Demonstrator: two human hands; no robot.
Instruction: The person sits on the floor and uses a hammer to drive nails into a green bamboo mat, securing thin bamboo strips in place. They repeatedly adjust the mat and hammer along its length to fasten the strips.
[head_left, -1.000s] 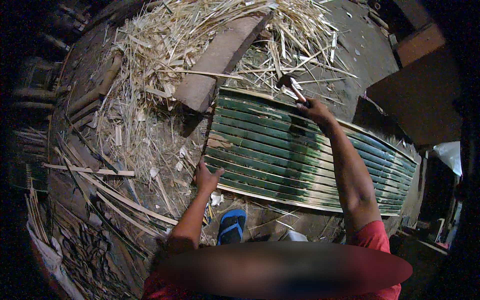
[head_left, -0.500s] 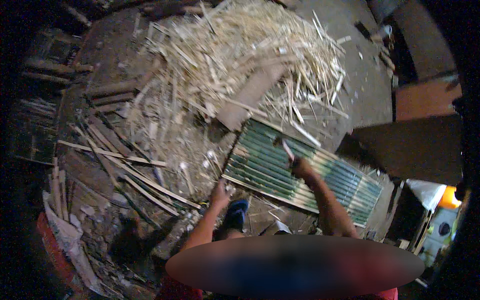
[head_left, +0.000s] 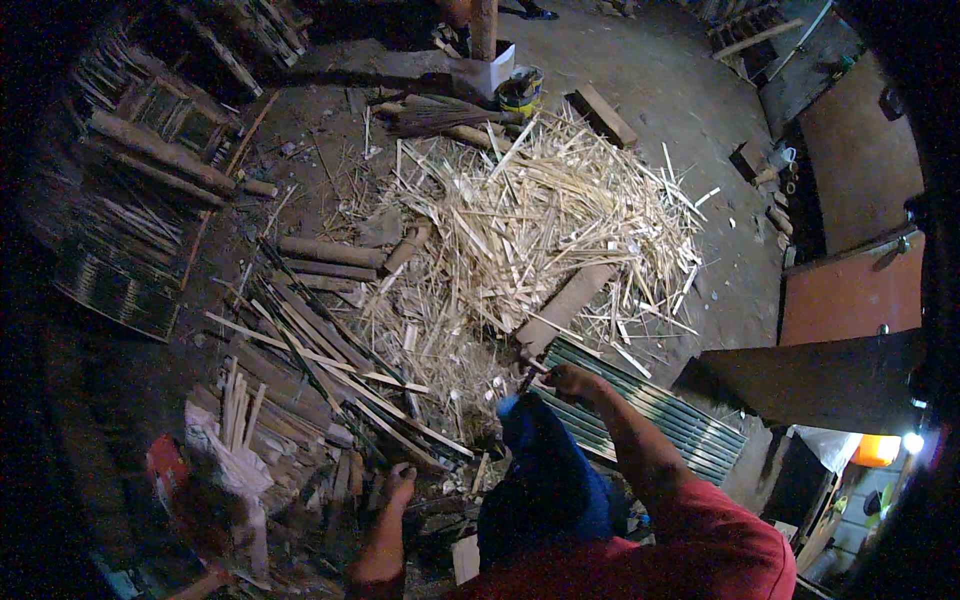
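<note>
My right hand (head_left: 572,381) is closed around the pale handle of a small hammer (head_left: 527,382), its dark head pointing down beside my raised knee. Behind my blue-trousered leg, a slatted green bamboo panel (head_left: 690,422) lies on the ground, its near left part covered by the leg. My left hand (head_left: 401,482), away from the panel, hovers low near the ends of some long split bamboo strips (head_left: 385,425). Its fingers are curled in, and whatever they may hold is too small to make out.
A large heap of pale bamboo shavings (head_left: 540,210) spreads beyond the panel, with a brown board (head_left: 565,310) at its near edge. Upright sticks (head_left: 238,410) stand in a whitish sack (head_left: 225,455) at left. A white box (head_left: 482,70) and bucket (head_left: 520,90) stand at the back.
My right hand has brought the hammer left, off the middle of the panel. My left hand has left the panel's corner and moved down and left. The view has tilted up.
</note>
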